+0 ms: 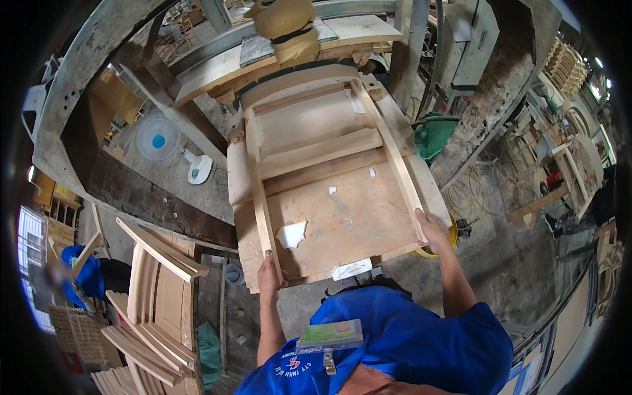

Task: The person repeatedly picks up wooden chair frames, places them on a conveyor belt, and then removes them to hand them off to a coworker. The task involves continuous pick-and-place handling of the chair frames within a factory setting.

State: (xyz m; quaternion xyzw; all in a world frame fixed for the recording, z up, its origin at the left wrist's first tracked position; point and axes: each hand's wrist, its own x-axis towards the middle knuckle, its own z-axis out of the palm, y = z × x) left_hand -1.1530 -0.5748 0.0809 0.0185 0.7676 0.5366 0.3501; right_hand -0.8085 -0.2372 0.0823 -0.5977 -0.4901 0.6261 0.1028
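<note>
Head view showed my left hand [268,268] closed around the near end of the left rail of a bare wooden chair frame [322,155], right hand [428,230] closed on the near end of the right rail. Both grips held the frame, which lay flat on the plywood counter [342,227], curved back rail at the far end. Judged it stiff and moderately heavy, raw wood, not slippery; rails were the sensible hold, crosspieces less so. Paper scraps [291,234] lay on the counter under it. Stacked chair parts [158,296] stood at my left, a white fan [160,139] on the floor beyond, steel posts close either side.
</note>
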